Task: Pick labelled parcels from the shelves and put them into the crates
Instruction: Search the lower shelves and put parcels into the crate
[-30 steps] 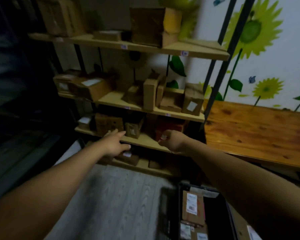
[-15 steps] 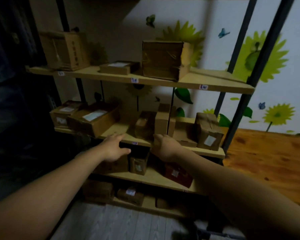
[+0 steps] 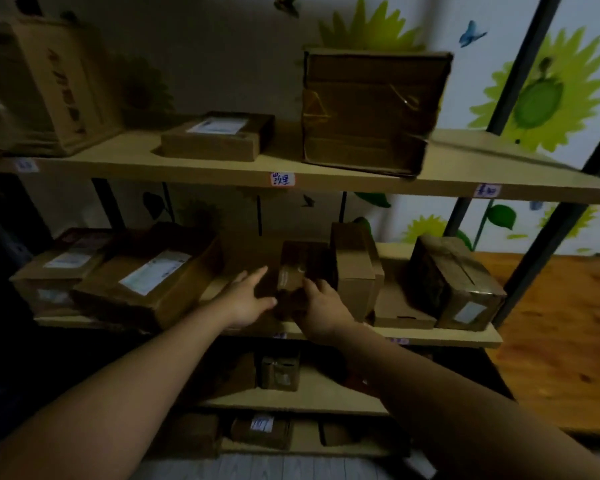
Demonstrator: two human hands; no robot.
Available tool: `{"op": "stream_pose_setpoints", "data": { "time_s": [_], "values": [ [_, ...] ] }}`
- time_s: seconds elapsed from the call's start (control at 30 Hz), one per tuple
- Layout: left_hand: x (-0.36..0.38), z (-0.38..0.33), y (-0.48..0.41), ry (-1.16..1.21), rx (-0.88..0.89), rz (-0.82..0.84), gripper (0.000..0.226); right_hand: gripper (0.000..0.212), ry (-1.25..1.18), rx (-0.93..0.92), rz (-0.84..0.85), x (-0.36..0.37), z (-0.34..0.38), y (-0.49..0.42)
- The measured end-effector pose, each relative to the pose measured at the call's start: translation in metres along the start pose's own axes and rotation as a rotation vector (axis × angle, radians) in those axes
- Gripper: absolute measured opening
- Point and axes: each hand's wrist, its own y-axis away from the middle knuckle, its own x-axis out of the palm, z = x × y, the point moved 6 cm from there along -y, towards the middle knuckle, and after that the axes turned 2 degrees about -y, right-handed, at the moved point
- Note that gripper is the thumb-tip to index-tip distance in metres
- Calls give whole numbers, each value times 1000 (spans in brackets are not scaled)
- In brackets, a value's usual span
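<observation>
A small dark brown parcel [image 3: 297, 271] stands on the middle shelf [image 3: 440, 336] of a wooden rack. My left hand [image 3: 245, 299] reaches to its left side with fingers spread, close to it or just touching. My right hand [image 3: 321, 306] is at its lower right corner, fingers curled against the box. Whether either hand grips it is unclear in the dim light. No crate is in view.
An upright tan box [image 3: 355, 271] stands just right of the parcel, then a flat box [image 3: 400, 303] and a taped box [image 3: 454, 282]. Labelled parcels [image 3: 146, 275] lie at the left. The top shelf holds a large box [image 3: 371, 109] and a flat labelled one [image 3: 219, 135]. A wooden table [image 3: 561, 327] is at the right.
The view has risen from the floor and crate to the upper shelves. Both hands moved up from the lower shelf to the small parcel on the middle shelf.
</observation>
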Motion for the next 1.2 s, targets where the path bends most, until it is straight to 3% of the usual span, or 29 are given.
{"op": "stream_pose_setpoints", "data": {
  "time_s": [0.2,0.37,0.53,0.7,0.8,0.97,1.2],
  "values": [
    [18,1,-68,91,97,196,67,75,55,236,-22,29,-8,-34],
    [32,9,-85,188,96,322,60,68,153,294,-47,34,0,-42],
    [14,38,-84,361,10,170,60,52,-12,173,-51,44,13,-49],
    [13,64,-60,432,-97,148,56,45,-370,242,-176,47,1,-33],
    [17,66,-37,445,-127,147,53,46,-391,222,-118,55,-1,-27],
    [38,80,3,410,-186,167,69,55,-414,207,14,65,-1,4],
    [12,78,25,620,-168,22,72,60,-522,104,-125,51,21,29]
  ]
}}
